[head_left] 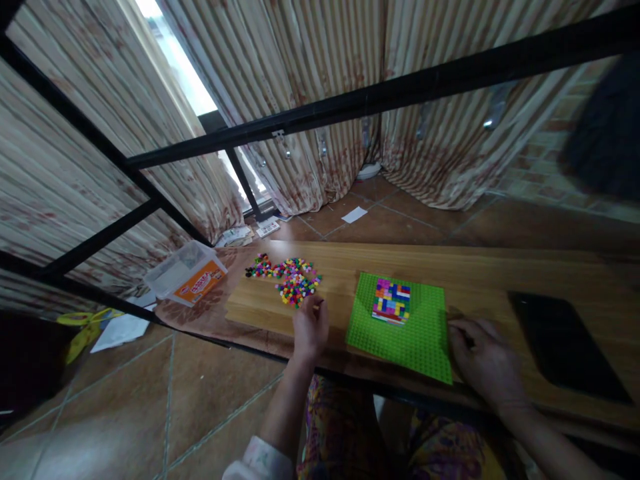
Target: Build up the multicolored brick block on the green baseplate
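Beside the loose pile of small coloured bricks (299,288) is my left hand (311,330), its fingers curled in a pinch. Whatever may be between those fingertips is too small to make out. A green studded baseplate (415,350) lies flat on the board, with a patch of multicoloured bricks (391,301) built on its upper left part. My right hand (485,360) rests at the baseplate's right edge. Its fingers are bent inward, and what they hold, if anything, is hidden.
A clear plastic box (175,270) with an orange label stands at the left end. At right lies a dark flat tablet-like slab (565,343) on the wooden board (480,270). A black metal bar (340,110) crosses before the curtains.
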A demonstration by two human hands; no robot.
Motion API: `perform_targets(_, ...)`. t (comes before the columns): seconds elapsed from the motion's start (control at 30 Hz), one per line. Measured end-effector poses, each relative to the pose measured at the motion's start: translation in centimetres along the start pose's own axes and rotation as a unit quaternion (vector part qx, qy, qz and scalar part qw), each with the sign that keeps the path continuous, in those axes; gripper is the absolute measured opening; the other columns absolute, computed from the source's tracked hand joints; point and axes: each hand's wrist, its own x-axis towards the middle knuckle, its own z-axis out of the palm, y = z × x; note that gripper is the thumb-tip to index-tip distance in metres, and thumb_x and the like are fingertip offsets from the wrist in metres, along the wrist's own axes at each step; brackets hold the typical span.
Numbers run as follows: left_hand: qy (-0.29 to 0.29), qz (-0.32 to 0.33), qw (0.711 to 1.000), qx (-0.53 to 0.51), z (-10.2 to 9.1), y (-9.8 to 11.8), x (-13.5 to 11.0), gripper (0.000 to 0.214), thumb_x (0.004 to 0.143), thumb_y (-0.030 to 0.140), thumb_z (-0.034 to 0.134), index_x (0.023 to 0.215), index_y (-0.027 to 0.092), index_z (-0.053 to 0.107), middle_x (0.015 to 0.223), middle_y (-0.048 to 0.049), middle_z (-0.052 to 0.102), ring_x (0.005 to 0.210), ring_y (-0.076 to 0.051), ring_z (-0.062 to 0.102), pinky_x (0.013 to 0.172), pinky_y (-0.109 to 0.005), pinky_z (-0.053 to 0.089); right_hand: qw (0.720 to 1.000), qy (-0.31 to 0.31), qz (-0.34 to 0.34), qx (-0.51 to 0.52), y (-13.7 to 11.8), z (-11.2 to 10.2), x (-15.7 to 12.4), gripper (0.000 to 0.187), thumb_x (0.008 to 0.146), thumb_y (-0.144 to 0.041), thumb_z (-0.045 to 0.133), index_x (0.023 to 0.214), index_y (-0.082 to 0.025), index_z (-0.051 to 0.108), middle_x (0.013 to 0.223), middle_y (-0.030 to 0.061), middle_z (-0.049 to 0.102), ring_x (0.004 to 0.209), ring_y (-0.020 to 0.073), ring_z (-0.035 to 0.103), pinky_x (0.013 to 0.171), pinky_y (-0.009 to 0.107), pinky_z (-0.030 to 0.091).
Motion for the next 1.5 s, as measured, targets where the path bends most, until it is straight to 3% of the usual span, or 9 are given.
perform_targets(0.2, -0.08, 0.023, 0.991, -0.109, 3.3, 4.3, -0.6, 0.015, 0.088, 0.025, 0.056, 0.088, 0.02, 0.07, 0.081, -0.0043, 0.069, 0.071, -0.016, 0.063, 0.068, -0.025, 0.046, 1.0, -0.011, 0.004, 0.009, -0.4, -0.2, 0.1, 0.023, 0.093, -0.034, 0.046, 0.09, -0.022, 0.064, 0.094, 0.0071, 0.067, 0.084, 0.0211, 0.064, 0.08, 0.034, 0.05)
perform_targets(0.43, -0.129, 0.121, 0.979, -0.1, 4.9, 7.4, 0.8, 0.02, 0.089, 0.023, 0.057, 0.094, 0.021, 0.076, 0.087, -0.0065, 0.072, 0.076, -0.017, 0.064, 0.072, -0.027, 0.049, 0.999, -0.028, 0.025, 0.021, -0.6, -0.3, 0.3, 0.022, 0.093, -0.034, 0.046, 0.089, -0.022, 0.064, 0.093, 0.0068, 0.067, 0.085, 0.0221, 0.064, 0.081, 0.036, 0.05)
perform_targets(0.77, -0.168, 0.159, 0.968, -0.095, 6.4, 6.6, 2.5, 0.015, 0.085, 0.02, 0.064, 0.085, 0.025, 0.078, 0.092, -0.0056, 0.068, 0.086, -0.017, 0.064, 0.081, -0.029, 0.05, 0.999, -0.03, 0.028, 0.028, -1.2, -0.6, 0.5, 0.021, 0.093, -0.031, 0.046, 0.088, -0.023, 0.064, 0.092, 0.007, 0.068, 0.084, 0.0221, 0.064, 0.081, 0.037, 0.05)
perform_targets(1.13, -0.181, 0.169, 0.965, -0.088, 6.9, 7.0, 3.7, 0.014, 0.082, 0.016, 0.064, 0.075, 0.022, 0.074, 0.082, -0.004, 0.067, 0.082, -0.016, 0.063, 0.078, -0.027, 0.049, 0.999, -0.028, 0.028, 0.02, -1.1, -0.6, 0.5, 0.02, 0.094, -0.031, 0.046, 0.087, -0.023, 0.063, 0.093, 0.0066, 0.067, 0.084, 0.0218, 0.063, 0.08, 0.036, 0.05)
perform_targets(1.33, -0.187, 0.079, 0.968, -0.151, 7.5, 6.6, 4.1, 0.005, 0.076, 0.016, 0.069, 0.074, 0.019, 0.072, 0.078, -0.0034, 0.069, 0.077, -0.015, 0.064, 0.076, -0.027, 0.05, 0.999, -0.03, 0.026, 0.032, -1.1, -0.7, 0.5, 0.02, 0.093, -0.031, 0.046, 0.087, -0.023, 0.063, 0.091, 0.0066, 0.067, 0.084, 0.0216, 0.063, 0.081, 0.036, 0.05)
perform_targets(1.5, -0.219, -0.072, 0.927, -0.295, 8.3, 6.1, 4.0, 0.009, 0.067, 0.019, 0.074, 0.074, 0.017, 0.069, 0.076, -0.0026, 0.072, 0.072, -0.014, 0.064, 0.072, -0.027, 0.051, 0.998, -0.037, 0.029, 0.029, -1.1, -0.7, 0.5, 0.02, 0.093, -0.031, 0.046, 0.088, -0.023, 0.063, 0.092, 0.007, 0.067, 0.085, 0.0222, 0.063, 0.08, 0.037, 0.05)
